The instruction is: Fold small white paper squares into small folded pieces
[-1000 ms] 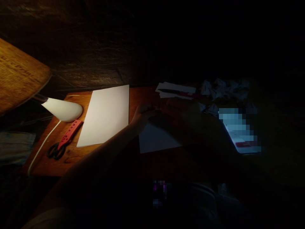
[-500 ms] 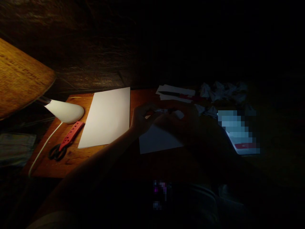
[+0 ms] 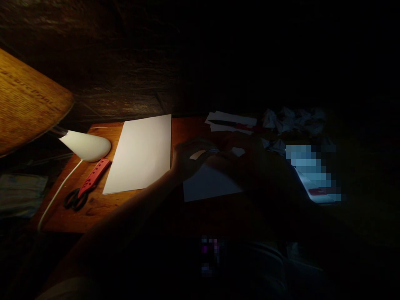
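Note:
In the head view, my left hand [image 3: 184, 160] and my right hand [image 3: 250, 156] meet over the middle of the table, fingers bent toward each other. Between them is a small piece of folded paper [image 3: 198, 155], its pale ends showing beside the fingers. Both hands are closed on it, though deep shadow hides most of the right fingers. Beneath the hands lies a flat white sheet [image 3: 209, 185]. Just beyond them, a knife [image 3: 225, 123] with a dark blade and a red handle rests on some paper strips [image 3: 234, 116].
A larger stack of white paper [image 3: 140, 154] lies left, beside a lamp [image 3: 87, 146]. Black-handled scissors [image 3: 75, 199] sit in a red sheath [image 3: 93, 177] near the lamp's cord. Several folded paper pieces [image 3: 290, 121] are at the back right. A lit phone [image 3: 312, 175] lies nearer.
The fingers have shifted slightly around the folded paper, and more of its left end shows. Objects on the table keep their places.

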A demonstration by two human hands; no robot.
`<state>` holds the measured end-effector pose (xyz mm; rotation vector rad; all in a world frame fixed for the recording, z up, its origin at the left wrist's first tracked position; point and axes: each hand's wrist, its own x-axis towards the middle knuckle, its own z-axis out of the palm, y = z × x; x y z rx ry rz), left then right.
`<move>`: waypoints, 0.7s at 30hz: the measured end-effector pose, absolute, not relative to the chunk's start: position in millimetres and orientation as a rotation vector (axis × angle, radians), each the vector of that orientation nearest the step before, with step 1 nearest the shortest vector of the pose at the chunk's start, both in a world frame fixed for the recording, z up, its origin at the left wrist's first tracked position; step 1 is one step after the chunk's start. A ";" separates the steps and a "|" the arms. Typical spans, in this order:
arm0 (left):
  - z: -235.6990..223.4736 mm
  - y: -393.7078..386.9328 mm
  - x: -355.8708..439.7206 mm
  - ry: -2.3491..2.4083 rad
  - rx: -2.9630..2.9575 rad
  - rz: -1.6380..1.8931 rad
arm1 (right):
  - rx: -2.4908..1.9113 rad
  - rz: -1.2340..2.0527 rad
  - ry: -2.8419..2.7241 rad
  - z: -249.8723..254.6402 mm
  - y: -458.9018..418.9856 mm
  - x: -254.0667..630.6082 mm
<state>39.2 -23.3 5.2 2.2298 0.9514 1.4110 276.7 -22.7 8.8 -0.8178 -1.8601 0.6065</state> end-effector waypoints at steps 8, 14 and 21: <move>7.7 -27.6 35.1 0.902 2.322 1.327 | -0.728 0.563 -1.892 8.9 -29.8 275.5; 6.5 -26.2 35.0 0.933 2.237 1.273 | -0.741 0.496 -1.973 12.8 -31.2 274.0; 10.4 -26.4 35.6 0.967 2.177 1.350 | -0.884 0.398 -1.885 10.5 -40.8 273.4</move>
